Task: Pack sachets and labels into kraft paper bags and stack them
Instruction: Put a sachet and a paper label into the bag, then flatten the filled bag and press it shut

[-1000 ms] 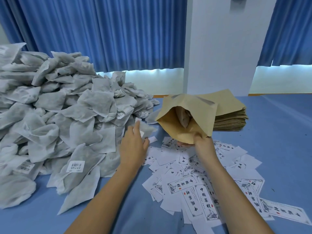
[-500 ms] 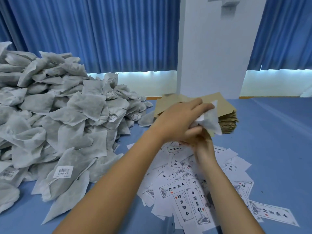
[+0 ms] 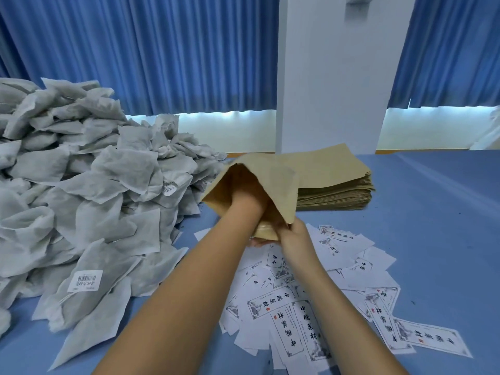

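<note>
Grip matters: right hand point(image 3: 293, 235) pinches the mouth of the kraft bag point(image 3: 273, 177); hold it wide while left hand point(image 3: 241, 198), buried inside, grasp untellable, pushes contents fully down.

Table: a blue top point(image 3: 438, 212), running wide to the right.
Left side: a tall heap of grey-white sachets point(image 3: 81, 198), spilling down toward the near edge; one at the front carries a barcode sticker point(image 3: 85, 280).
Near middle: white printed labels point(image 3: 297, 320), loose and overlapping, lying flat.
Far middle: a stack of kraft paper bags point(image 3: 335, 193), just beyond the labels.
</note>
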A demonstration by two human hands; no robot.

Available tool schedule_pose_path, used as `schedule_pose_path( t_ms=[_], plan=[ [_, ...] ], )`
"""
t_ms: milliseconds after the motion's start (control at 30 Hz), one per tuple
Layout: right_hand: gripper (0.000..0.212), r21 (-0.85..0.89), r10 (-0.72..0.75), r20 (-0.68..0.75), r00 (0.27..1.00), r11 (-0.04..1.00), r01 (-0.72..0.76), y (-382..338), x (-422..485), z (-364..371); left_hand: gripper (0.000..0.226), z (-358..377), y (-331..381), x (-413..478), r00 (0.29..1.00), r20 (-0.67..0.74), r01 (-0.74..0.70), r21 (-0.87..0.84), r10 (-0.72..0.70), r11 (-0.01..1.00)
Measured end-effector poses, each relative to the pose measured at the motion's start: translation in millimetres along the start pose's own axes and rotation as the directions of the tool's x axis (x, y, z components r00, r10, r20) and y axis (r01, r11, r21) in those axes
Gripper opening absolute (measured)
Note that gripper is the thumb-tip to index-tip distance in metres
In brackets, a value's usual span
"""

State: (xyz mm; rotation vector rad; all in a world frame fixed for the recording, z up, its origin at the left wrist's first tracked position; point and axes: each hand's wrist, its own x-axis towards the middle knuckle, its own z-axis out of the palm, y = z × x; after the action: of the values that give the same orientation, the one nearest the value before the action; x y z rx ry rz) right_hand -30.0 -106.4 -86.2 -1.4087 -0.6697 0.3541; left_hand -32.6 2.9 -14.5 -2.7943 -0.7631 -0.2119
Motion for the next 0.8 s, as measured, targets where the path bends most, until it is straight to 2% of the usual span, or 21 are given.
schedule_pose_path(
  t_ms=[33,133,200,233,267,300,333,367,400,433,467,500,533,600,633,733,800],
  plan=[
    [0.026,0.013,0.008,-0.017,1.000,1.000,-0.007,0,2,-1,0.044,1,0,1,0.997,0.072,-0.011,-0.012,0.012,1.000],
    [0.033,0.037,0.034,-0.136,0.990,0.999,-0.029,1,10,-15,0.031,-5,8,-10,0.967,0.224,-0.082,-0.192,0.125,0.978],
    [0.035,0.001,0.028,-0.195,0.980,1.000,-0.028,2,13,-18,0.024,0,15,-25,0.956,0.208,-0.162,-0.212,0.206,0.964],
    [0.032,-0.026,0.026,-0.224,0.974,0.999,-0.032,3,15,-18,0.022,6,11,-33,0.973,0.051,-0.210,-0.188,0.223,0.959],
    [0.029,-0.054,0.030,-0.248,0.968,0.998,-0.044,4,16,-17,0.023,16,2,-42,0.950,-0.221,-0.259,-0.176,0.219,0.950],
    [0.029,-0.066,0.034,-0.260,0.965,0.996,-0.053,5,16,-16,0.025,24,-9,-53,0.861,-0.436,-0.368,-0.182,0.261,0.912],
    [0.029,-0.065,0.047,-0.267,0.963,0.996,-0.067,7,19,-17,0.028,32,-23,-65,0.709,-0.613,-0.530,-0.138,0.348,0.837],
    [0.027,-0.061,0.066,-0.274,0.959,0.994,-0.086,8,21,-19,0.032,48,-37,-72,0.572,-0.710,-0.630,-0.060,0.411,0.774],
    [0.023,-0.057,0.083,-0.286,0.955,0.993,-0.103,8,22,-21,0.033,66,-47,-78,0.525,-0.717,-0.683,-0.033,0.459,0.729],
    [0.020,-0.050,0.097,-0.297,0.950,0.992,-0.117,10,23,-23,0.028,79,-53,-82,0.593,-0.641,-0.691,-0.095,0.487,0.717],
    [0.019,-0.037,0.104,-0.298,0.949,0.992,-0.120,10,24,-23,0.020,89,-55,-85,0.732,-0.507,-0.624,-0.231,0.455,0.746],
    [0.019,-0.034,0.101,-0.289,0.952,0.993,-0.116,9,23,-22,0.018,99,-56,-85,0.859,-0.334,-0.496,-0.352,0.389,0.794],
    [0.021,-0.043,0.095,-0.263,0.960,0.993,-0.110,9,22,-21,0.033,109,-56,-82,0.931,-0.175,-0.365,-0.429,0.321,0.826],
    [0.028,-0.039,0.108,-0.218,0.970,0.992,-0.120,9,22,-18,0.053,118,-55,-75,0.974,-0.041,-0.202,-0.602,0.222,0.772],
    [0.031,-0.035,0.117,-0.223,0.968,0.991,-0.128,9,22,-18,0.052,119,-54,-71,0.983,-0.052,-0.164,-0.677,0.175,0.717],
    [0.031,-0.018,0.163,-0.263,0.951,0.985,-0.174,11,25,-20,0.040,117,-52,-65,0.996,-0.019,-0.072,-0.768,0.090,0.636],
    [0.029,-0.008,0.173,-0.290,0.941,0.983,-0.183,12,26,-20,0.027,114,-49,-66,0.998,-0.056,-0.064,-0.814,0.031,0.577]
  ],
)
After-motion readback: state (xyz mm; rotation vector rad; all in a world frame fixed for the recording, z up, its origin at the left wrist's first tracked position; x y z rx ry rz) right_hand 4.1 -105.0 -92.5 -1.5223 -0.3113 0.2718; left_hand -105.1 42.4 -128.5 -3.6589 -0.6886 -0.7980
